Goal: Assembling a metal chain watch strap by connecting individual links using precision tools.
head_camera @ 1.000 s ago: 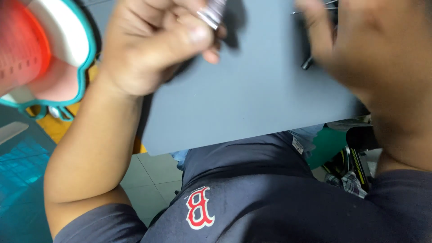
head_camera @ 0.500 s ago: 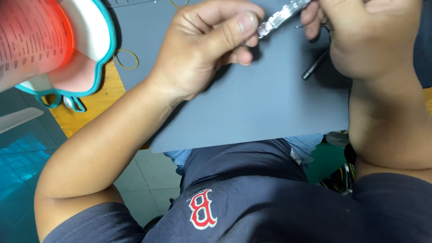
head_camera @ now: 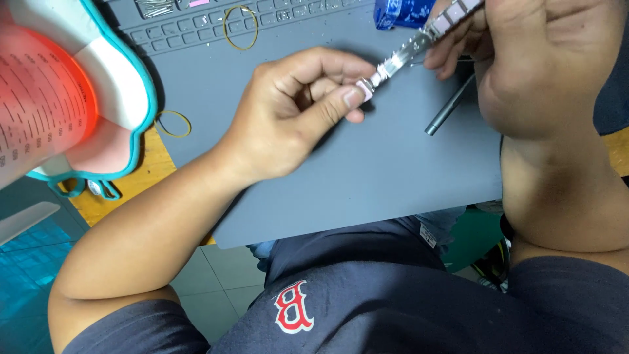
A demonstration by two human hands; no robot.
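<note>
A silver metal watch band with pinkish links is stretched between both hands above a grey work mat. My left hand pinches its lower end between thumb and forefinger. My right hand grips the upper end near the top edge of the view. Under the band a thin grey pen-like tool lies on the mat, partly hidden by my right hand.
Two yellow rubber bands lie on the mat's left part. A blue packet sits at the top. A teal-rimmed lamp with a red-orange glow hangs at the left. The wooden table shows beside the mat; floor tiles lie below.
The view has shifted so both hands sit lower and nearer the middle. The hands have kept hold of the band, now stretched out between them.
</note>
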